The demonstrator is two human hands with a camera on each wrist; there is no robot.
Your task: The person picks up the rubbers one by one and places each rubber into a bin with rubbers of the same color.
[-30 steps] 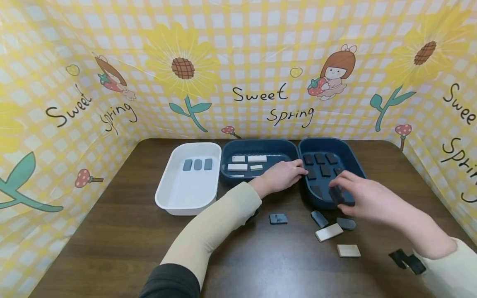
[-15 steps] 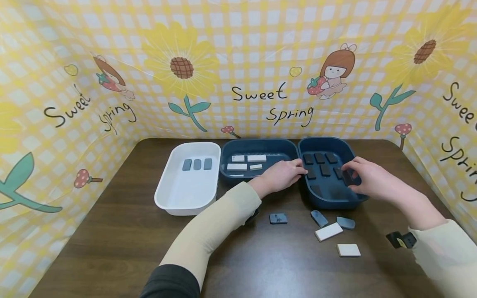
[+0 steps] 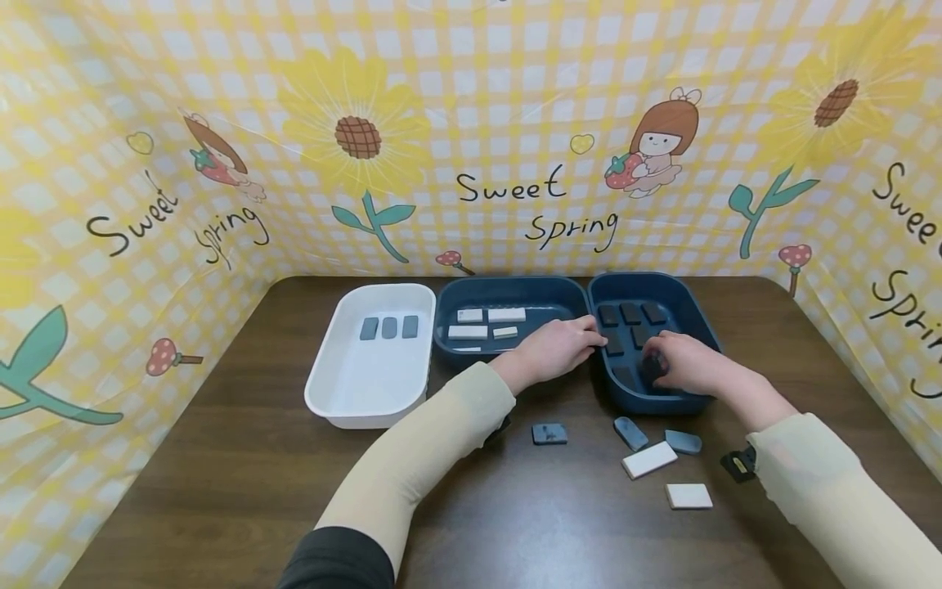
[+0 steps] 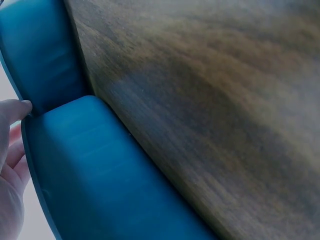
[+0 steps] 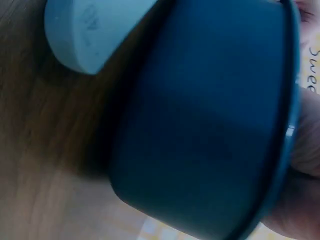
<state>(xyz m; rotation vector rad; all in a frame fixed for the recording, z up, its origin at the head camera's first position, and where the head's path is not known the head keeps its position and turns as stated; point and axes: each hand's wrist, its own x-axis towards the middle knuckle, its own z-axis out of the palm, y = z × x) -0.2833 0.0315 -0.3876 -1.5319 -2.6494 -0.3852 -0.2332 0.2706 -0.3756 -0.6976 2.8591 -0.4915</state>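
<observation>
My left hand [image 3: 555, 348] pinches the rim where the middle dark blue tray [image 3: 515, 283] and the right dark blue tray [image 3: 633, 399] meet. In the left wrist view, the thumb of that hand [image 4: 10, 190] lies on the outside of the rim. My right hand [image 3: 688, 364] reaches down into the right tray, holding a small flat black block [image 3: 652, 368] near its floor. Several similar black blocks [image 3: 630, 314] lie in rows there; the hand hides others. The right wrist view shows mostly that tray's outer wall [image 5: 200, 110], with the fingers largely hidden behind it.
White pieces [image 3: 506, 314] lie in the middle tray. A white tray [image 3: 368, 380] at left holds three grey pieces [image 3: 389, 328]. On the wooden table [image 3: 515, 523], in front of the trays, are three grey-blue pieces [image 3: 549, 433] and two white ones [image 3: 649, 460].
Holding the black block, my right hand moves first to the right side of the right tray, then back left and lower into it. The left hand stays on the rim.
</observation>
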